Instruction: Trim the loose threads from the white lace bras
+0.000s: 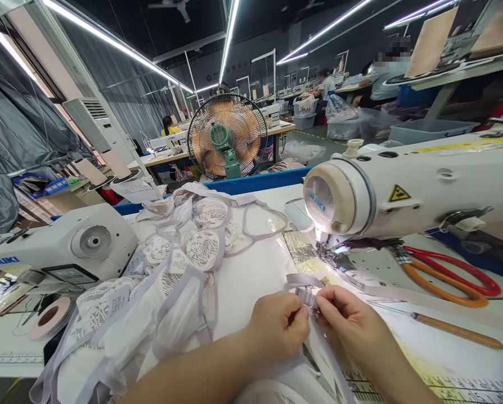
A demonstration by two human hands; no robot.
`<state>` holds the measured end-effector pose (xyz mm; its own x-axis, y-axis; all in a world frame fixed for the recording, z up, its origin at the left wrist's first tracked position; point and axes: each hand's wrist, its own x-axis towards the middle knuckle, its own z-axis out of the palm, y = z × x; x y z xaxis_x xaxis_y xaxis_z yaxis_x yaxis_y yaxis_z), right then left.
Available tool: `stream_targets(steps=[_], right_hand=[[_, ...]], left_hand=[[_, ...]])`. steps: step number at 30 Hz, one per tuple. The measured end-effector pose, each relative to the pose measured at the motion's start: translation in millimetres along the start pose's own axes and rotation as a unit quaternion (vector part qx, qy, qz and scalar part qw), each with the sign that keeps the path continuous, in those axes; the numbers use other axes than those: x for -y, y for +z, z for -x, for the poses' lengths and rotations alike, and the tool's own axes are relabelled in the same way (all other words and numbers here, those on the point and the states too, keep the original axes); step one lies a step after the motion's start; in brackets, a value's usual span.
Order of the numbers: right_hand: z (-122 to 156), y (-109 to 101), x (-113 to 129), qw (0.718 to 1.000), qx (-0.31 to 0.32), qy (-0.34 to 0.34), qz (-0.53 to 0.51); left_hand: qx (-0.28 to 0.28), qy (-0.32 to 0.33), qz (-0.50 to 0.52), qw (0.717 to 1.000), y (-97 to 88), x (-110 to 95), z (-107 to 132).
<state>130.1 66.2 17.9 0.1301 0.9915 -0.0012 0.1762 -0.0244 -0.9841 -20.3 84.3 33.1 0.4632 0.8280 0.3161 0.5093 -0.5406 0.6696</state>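
Note:
My left hand (281,322) is closed in a pinch on a pale lilac bra strap (304,280), just in front of the sewing machine's needle area. Opposite it, my right hand (352,320) pinches the same strap between thumb and fingertips. Small hardware between the fingertips is too small to make out. White bra fabric hangs below the hands toward the table's front edge. The head of the white sewing machine (402,188) stands beyond and to the right, its lamp lit over the presser foot (331,252).
White lace bras (204,247) lie heaped at left, beside a second sewing machine (91,241) and a tape roll (50,318). Scissors with red and orange handles (448,275) and a wooden-handled awl (457,331) lie right. A fan (228,134) stands behind; people sit farther back.

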Motion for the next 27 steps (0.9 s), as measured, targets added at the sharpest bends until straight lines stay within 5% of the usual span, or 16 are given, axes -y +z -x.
stream_targets(steps=[7,10,16,22,27], right_hand=[[13,4,10,1.000,0.001,-0.002,-0.019],[13,4,11,0.998,0.016,-0.032,0.047],[5,2,5,0.973,0.036,-0.121,0.194],[-2,11,5,0.953,-0.043,-0.168,0.249],[-7,18,7,0.958,-0.047,-0.155,0.237]], left_hand=[[0.023,-0.044,0.052,0.997,-1.3,6,-6],[0.040,-0.077,0.060,0.994,2.2,9,-6],[0.043,-0.047,0.041,0.997,3.0,10,-4],[0.055,-0.057,-0.037,0.996,2.6,-1,-1],[0.031,-0.058,-0.070,0.995,3.4,-6,2]])
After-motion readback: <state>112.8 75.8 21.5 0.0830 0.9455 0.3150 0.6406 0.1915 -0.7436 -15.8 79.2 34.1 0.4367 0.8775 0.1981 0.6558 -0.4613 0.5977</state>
